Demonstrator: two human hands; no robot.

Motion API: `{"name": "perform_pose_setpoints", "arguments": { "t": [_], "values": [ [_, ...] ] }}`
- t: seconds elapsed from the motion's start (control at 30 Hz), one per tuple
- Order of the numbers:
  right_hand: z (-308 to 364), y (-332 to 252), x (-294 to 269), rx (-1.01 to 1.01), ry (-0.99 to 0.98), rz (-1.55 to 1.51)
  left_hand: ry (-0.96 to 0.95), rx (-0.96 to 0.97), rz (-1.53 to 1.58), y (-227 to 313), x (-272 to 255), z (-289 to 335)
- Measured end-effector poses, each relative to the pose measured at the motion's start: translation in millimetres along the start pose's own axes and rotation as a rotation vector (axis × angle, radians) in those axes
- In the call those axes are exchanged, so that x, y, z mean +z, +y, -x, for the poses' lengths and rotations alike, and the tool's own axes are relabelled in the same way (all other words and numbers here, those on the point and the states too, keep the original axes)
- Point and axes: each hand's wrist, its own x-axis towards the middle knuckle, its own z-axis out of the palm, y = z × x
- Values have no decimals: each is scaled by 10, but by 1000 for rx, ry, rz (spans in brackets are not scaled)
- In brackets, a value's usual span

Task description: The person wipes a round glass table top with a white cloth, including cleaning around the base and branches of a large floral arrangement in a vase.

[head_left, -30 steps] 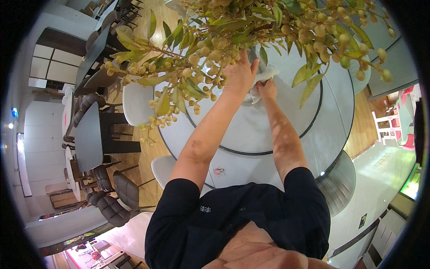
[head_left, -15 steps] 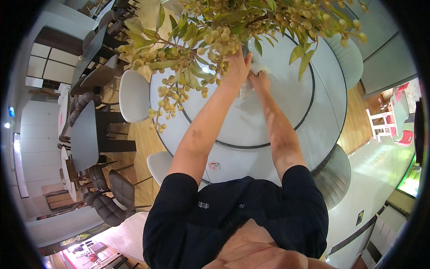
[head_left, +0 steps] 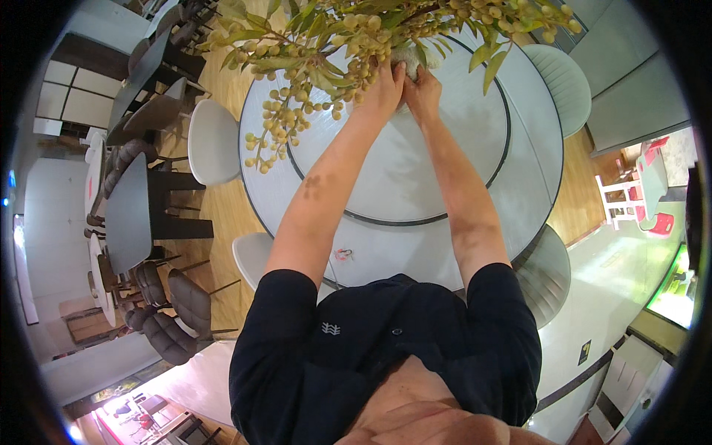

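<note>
One round white surface (head_left: pixel 475 222) fills mid-frame, its far edge hidden by a leafy berry branch (head_left: pixel 334 52). Left hand (head_left: pixel 382 89) and right hand (head_left: pixel 421 93), side by side, press a mostly leaf-hidden white cloth (head_left: pixel 408 55); grip unclear.

Cloth: we see a small white cloth (head_left: pixel 410 58) bunched between both hands, mostly hidden.
Branches: our leafy branches (head_left: pixel 348 30) carry yellow-green berries, drooping over the round grey surface (head_left: pixel 386 245).
</note>
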Motion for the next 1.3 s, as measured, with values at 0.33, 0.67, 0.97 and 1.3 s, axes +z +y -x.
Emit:
{"name": "perform_pose_setpoints", "arguments": {
  "t": [0.33,0.67,0.97,1.3],
  "values": [
    [21,57,108,-17,-82,208,24,35,-24,-232,178,208],
    [-63,724,301,190,-316,537,-107,-31,198,-530,708,682],
    [-121,1154,523,304,-545,608,-300,-355,168,-1044,1348,925],
    [25,1925,866,-165,-483,773,-609,-216,53,-1233,2006,1007]
  ]
}}
